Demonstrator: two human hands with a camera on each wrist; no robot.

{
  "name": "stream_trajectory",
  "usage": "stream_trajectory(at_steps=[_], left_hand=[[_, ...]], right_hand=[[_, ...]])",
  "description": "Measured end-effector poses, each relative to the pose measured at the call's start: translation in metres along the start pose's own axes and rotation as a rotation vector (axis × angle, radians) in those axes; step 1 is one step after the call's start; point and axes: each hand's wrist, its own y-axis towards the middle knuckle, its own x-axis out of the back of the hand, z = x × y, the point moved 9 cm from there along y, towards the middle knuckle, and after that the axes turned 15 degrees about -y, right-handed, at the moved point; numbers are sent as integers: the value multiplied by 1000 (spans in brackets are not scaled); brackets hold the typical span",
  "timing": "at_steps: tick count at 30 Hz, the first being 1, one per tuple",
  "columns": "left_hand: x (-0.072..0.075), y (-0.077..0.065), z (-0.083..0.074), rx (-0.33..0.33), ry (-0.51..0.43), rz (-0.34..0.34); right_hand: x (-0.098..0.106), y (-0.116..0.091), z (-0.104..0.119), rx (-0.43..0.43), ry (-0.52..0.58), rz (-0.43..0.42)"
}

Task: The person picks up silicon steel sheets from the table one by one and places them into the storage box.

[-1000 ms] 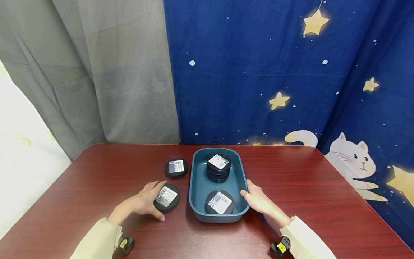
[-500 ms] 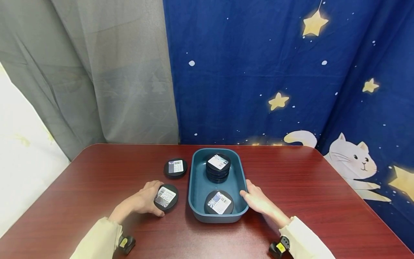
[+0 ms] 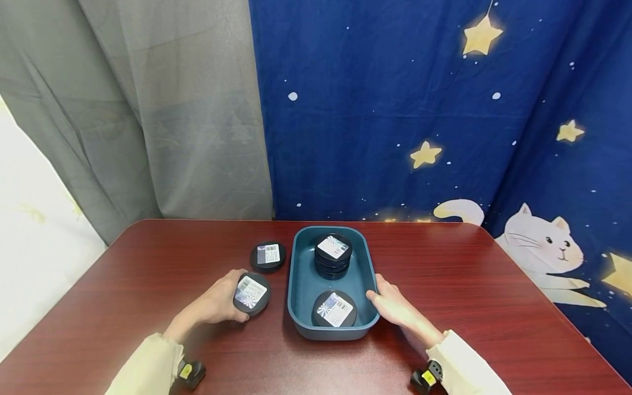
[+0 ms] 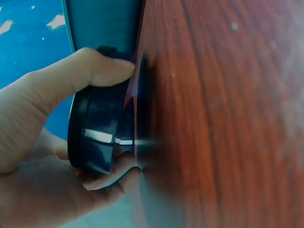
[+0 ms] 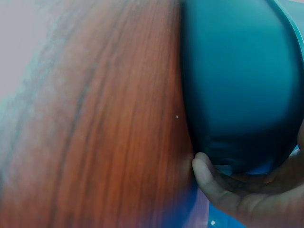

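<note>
My left hand (image 3: 218,299) grips a flat black round container (image 3: 252,294) with a white and silver label on top. In the left wrist view the thumb lies along one side of this container (image 4: 97,128), fingers along the other, and it is a little above the table. A teal rectangular bin (image 3: 303,296) stands to its right. My right hand (image 3: 393,302) holds the bin's right wall near the front corner, thumb over the rim. Inside the bin, a stack of similar containers (image 3: 333,248) stands at the back and a single container (image 3: 334,308) lies at the front.
Another labelled black container (image 3: 268,256) lies on the reddish-brown table (image 3: 474,274), left of the bin and beyond my left hand. A grey curtain (image 3: 197,109) and a blue starry curtain (image 3: 375,109) hang behind the table's far edge.
My left hand has closed round the near black container and raised it slightly off the table, tilting it. My right hand and the bin stay in place.
</note>
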Motion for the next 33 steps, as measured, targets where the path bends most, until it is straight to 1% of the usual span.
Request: stream_trajectory(at_steps=[7,14,17,21,26,33], left_hand=[[8,1,0,-49,-53,-94],[13,1,2,-20,-108,-153],[15,1,1,-16,-117,-175],[16,2,0,-10,-135,-187],[16,2,0,5,-166,-181],[18,4,-7,-37,-195,-207]], right_hand=[[0,0,0,3,-1,2],[-1,0,-1,-5,6,6],[0,0,0,-6,4,2],[0,0,0,-4,-2,0],[-1,1,-1,-15,9,4],[0,0,0,-8,1,2]])
